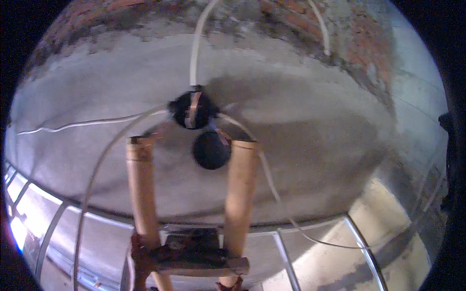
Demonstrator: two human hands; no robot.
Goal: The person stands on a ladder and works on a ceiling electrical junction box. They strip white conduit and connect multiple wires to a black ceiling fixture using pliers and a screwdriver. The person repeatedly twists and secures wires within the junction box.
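Black round junction box (203, 110) is at the upper middle of the view, before a grey plastered surface (301, 179), with a copper-coloured strip across its front. From the left, bright panes (43, 203) stand between metal bars, and a wavy white cord (92, 122) runs toward the box. One pale cable (92, 184) bends down from the box's left side. Next comes the left wooden pole (141, 189), upright, joined low down by a crosspiece (208, 267) to the right wooden pole (240, 189). Between their tops, a black disc (210, 151) appears just under the box. Farther right, another pale cable (274, 191) descends toward silver bars (361, 240). Both hands cannot be made out, so I cannot tell their state.
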